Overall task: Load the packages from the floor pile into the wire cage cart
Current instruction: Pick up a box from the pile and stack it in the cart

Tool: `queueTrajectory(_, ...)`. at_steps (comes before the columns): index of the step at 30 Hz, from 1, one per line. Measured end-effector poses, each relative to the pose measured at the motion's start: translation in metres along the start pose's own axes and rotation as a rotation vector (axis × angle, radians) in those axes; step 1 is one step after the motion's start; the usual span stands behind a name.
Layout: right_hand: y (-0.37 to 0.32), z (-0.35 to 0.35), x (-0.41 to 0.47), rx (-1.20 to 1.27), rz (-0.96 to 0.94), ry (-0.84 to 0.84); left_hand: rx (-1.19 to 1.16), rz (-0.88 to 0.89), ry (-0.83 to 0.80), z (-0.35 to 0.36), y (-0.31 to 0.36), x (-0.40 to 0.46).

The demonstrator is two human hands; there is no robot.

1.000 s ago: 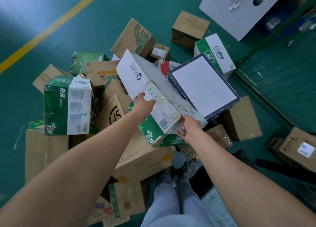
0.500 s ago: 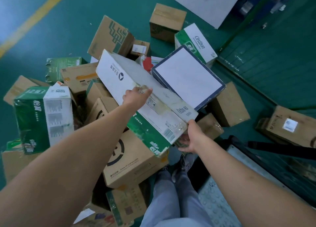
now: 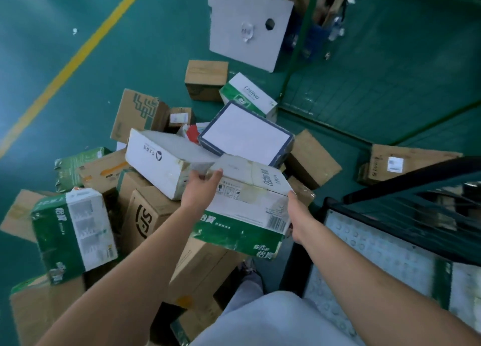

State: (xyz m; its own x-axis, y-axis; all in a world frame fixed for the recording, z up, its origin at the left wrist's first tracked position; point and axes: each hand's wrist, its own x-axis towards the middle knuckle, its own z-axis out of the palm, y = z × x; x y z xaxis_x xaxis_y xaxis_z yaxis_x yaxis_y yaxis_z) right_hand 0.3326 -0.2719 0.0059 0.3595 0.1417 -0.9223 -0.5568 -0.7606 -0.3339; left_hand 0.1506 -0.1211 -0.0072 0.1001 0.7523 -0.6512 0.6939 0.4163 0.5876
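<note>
Many packages left in floor pile point(image 3: 145, 215). One white-green carton point(image 3: 247, 202) lifted above pile, left hand point(image 3: 201, 187) grip on far edge, right hand point(image 3: 299, 215) grip on near corner. Wire cage cart point(image 3: 390, 254) at right; carton not yet inside.

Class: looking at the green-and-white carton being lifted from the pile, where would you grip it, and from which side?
Grip the green-and-white carton at its two short ends, as the left hand and right hand do, reaching from above. It is long, tilted and dented, so end support looks steadiest.

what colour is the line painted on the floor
Yellow line, on a teal floor; head view.
</note>
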Motion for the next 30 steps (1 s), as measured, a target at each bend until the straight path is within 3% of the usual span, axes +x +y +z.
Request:
queueTrajectory(10,0.082,-0.17,-0.03,0.138,0.013,0.155,0.279,0.15,-0.223,0.118,0.049,-0.122)
queueTrajectory(19,0.24,-0.338,-0.054,0.383,0.074,0.199,0.51,0.24,-0.445,0.273,0.051,-0.261)
queueTrajectory(24,0.314,-0.407,-0.085,0.361,0.104,0.316,0.687,0.268,-0.595,0.352,0.044,-0.328)
queueTrajectory(30,0.392,-0.452,-0.093,0.58,0.193,0.325,0.86,0.332,-0.748,0.445,0.032,-0.342)
